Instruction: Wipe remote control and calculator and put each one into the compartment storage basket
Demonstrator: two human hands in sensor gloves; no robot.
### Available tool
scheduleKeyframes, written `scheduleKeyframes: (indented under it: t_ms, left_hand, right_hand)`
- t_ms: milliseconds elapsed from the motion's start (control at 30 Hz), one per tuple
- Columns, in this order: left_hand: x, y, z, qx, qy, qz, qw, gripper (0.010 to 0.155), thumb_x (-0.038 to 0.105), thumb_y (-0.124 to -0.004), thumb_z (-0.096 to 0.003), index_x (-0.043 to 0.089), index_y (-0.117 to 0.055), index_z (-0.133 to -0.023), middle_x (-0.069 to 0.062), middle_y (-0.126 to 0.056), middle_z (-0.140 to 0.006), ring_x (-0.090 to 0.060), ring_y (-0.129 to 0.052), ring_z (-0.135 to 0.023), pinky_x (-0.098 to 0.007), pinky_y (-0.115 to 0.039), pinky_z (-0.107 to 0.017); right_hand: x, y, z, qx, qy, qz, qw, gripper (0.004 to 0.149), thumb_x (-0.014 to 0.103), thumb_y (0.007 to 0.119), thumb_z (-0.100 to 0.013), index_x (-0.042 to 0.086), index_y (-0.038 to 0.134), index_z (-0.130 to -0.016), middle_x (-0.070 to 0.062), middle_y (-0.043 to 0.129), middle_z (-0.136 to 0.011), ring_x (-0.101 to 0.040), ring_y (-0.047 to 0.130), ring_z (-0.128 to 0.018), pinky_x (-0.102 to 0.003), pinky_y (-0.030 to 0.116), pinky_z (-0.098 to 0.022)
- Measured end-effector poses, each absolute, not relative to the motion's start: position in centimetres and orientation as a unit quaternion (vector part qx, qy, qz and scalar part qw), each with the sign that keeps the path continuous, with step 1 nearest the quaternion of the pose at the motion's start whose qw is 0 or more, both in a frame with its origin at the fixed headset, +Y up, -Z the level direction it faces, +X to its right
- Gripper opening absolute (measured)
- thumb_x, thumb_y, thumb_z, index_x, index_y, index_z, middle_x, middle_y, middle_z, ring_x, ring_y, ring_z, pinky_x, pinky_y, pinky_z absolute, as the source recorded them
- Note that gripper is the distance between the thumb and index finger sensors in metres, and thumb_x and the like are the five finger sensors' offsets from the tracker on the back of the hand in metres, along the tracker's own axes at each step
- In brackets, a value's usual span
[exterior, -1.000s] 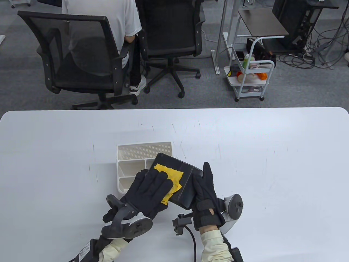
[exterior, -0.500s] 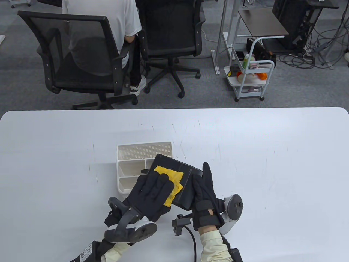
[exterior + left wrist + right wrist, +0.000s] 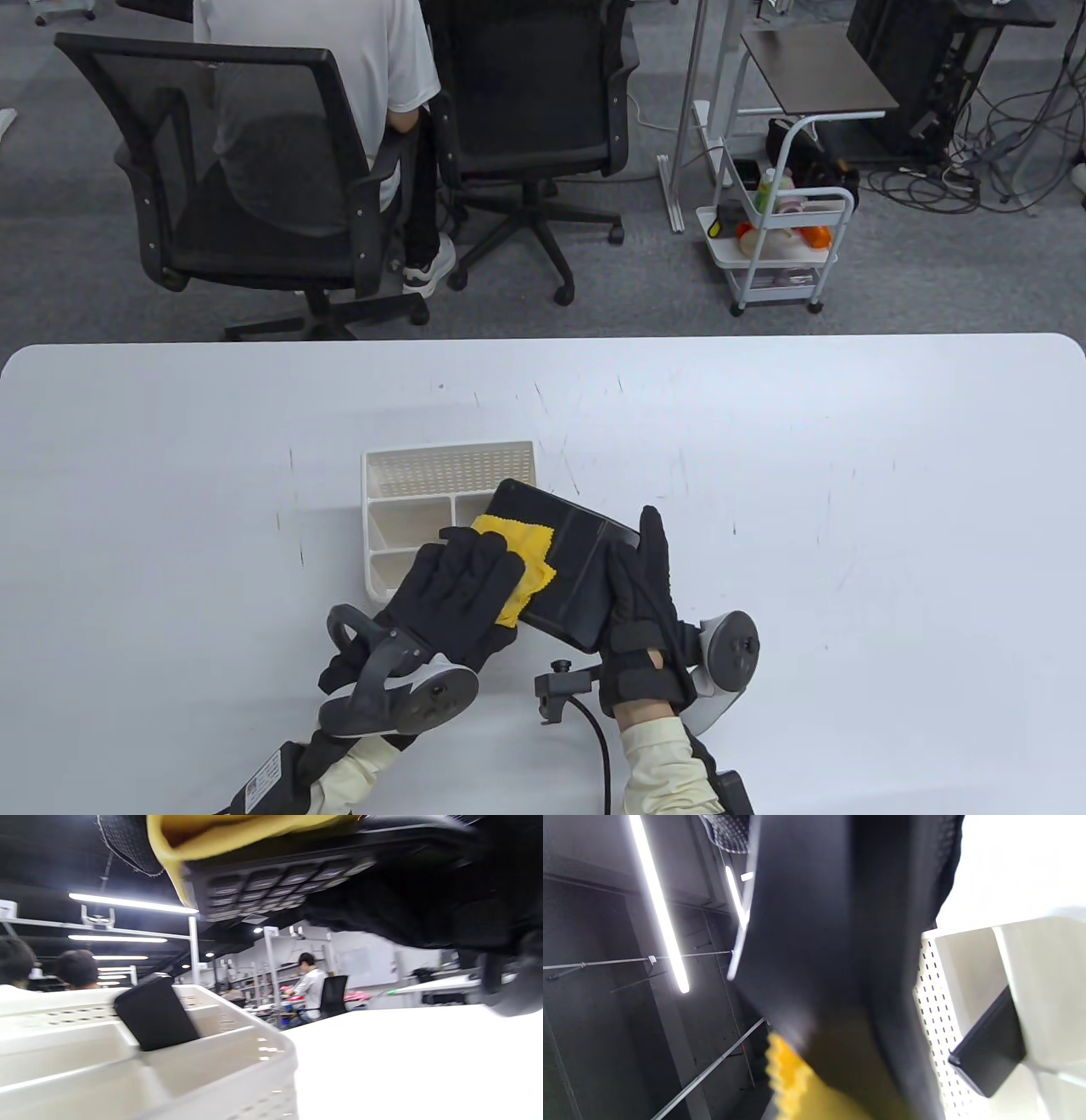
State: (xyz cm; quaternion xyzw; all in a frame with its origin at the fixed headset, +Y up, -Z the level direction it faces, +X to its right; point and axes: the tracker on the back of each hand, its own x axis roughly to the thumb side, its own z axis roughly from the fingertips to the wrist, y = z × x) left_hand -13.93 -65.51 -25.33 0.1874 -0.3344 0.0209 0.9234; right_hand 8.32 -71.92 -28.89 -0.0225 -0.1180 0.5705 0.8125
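Observation:
My right hand (image 3: 636, 577) grips the right edge of the black calculator (image 3: 568, 569) and holds it tilted above the table, keys down. The left wrist view shows those keys on the calculator (image 3: 271, 887) from below. My left hand (image 3: 462, 586) lies with its fingers flat on a yellow cloth (image 3: 522, 543), pressing it against the calculator's back near its left edge. Behind and partly beneath them stands the white compartment basket (image 3: 450, 471). A black remote control (image 3: 155, 1014) leans upright in one of its compartments, and the right wrist view shows this remote control (image 3: 988, 1052) too.
The basket (image 3: 237, 1069) sits on a white table (image 3: 848, 475). A cable and a small black clamp (image 3: 556, 688) lie near my right wrist. Beyond the far edge are office chairs (image 3: 246, 170), a seated person and a white cart (image 3: 780, 246).
My left hand has slid the cloth back and left towards the calculator's left edge. The right hand has shifted the calculator slightly to the right.

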Motion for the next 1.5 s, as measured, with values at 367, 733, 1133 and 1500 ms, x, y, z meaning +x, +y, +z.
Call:
scheduleKeyframes:
  t_ms: [367,733,1133,1500]
  left_hand:
    - [-16.5,-65.7,-27.2,0.123,-0.263,0.080,0.954,0.061,0.048,-0.053,-0.0539,0.023,-0.056,-0.109,-0.008,-0.059,-0.114,-0.036,-0.061,-0.107,-0.055,-0.064,-0.074]
    - [-14.8,-65.2,-26.1,0.135,-0.307,0.097,0.937,0.061,0.048,-0.053,-0.0540,0.022,-0.055,-0.109,-0.010,-0.058,-0.114,-0.036,-0.062,-0.107,-0.055,-0.061,-0.075]
    - [-17.5,-65.3,-27.5,0.109,-0.218,0.086,0.966,0.061,0.048,-0.053,-0.0547,0.022,-0.054,-0.110,-0.010,-0.059,-0.115,-0.038,-0.062,-0.107,-0.058,-0.056,-0.076]
    - [-18.4,-65.1,-27.9,0.102,-0.218,0.141,0.960,0.060,0.048,-0.054,-0.0551,0.022,-0.057,-0.110,-0.007,-0.070,-0.114,-0.036,-0.070,-0.106,-0.057,-0.060,-0.075]
  right_hand:
    - [7.4,-71.7,-29.1,0.003,-0.079,0.604,0.793,0.067,0.026,0.062,-0.063,-0.001,0.027,-0.113,-0.026,0.078,-0.091,-0.036,0.098,-0.059,-0.038,0.091,-0.037]
    - [7.3,-71.0,-29.2,0.046,-0.085,0.635,0.767,0.066,0.026,0.062,-0.062,0.001,0.029,-0.113,-0.025,0.079,-0.091,-0.035,0.099,-0.058,-0.038,0.091,-0.036]
    - [6.0,-70.6,-29.5,0.106,-0.045,0.676,0.728,0.066,0.025,0.062,-0.062,-0.001,0.029,-0.113,-0.026,0.081,-0.089,-0.036,0.100,-0.056,-0.038,0.091,-0.035]
    - [5.4,-70.6,-29.5,0.134,-0.036,0.683,0.717,0.066,0.025,0.062,-0.061,-0.001,0.029,-0.113,-0.027,0.082,-0.089,-0.036,0.100,-0.056,-0.039,0.091,-0.035]
